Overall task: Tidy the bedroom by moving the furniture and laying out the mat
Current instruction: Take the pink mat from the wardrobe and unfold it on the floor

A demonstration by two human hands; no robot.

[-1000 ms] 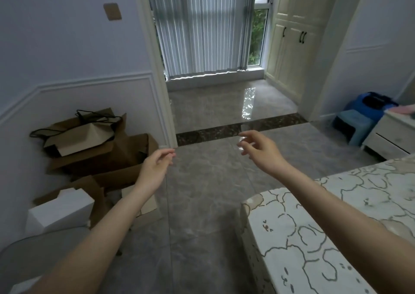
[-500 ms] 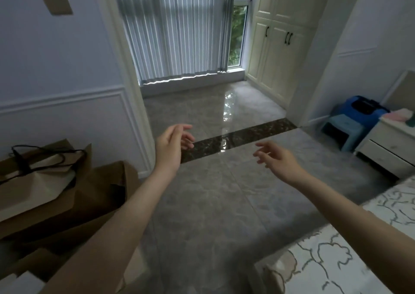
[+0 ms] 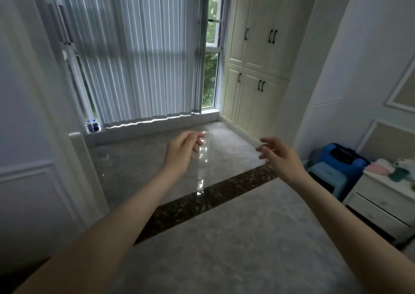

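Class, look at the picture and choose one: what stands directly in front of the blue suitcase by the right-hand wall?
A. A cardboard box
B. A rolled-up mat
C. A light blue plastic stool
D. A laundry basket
C: a light blue plastic stool stands on the floor right in front of the blue suitcase, beside the white nightstand.

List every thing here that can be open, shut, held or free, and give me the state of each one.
left hand: fingers loosely curled, holds nothing
right hand: fingers spread, holds nothing
vertical blinds: drawn across most of the window
cabinet doors: all closed
nightstand drawers: pushed in
blue stool: upright on the floor
blue suitcase: behind the stool, shut as far as can be seen
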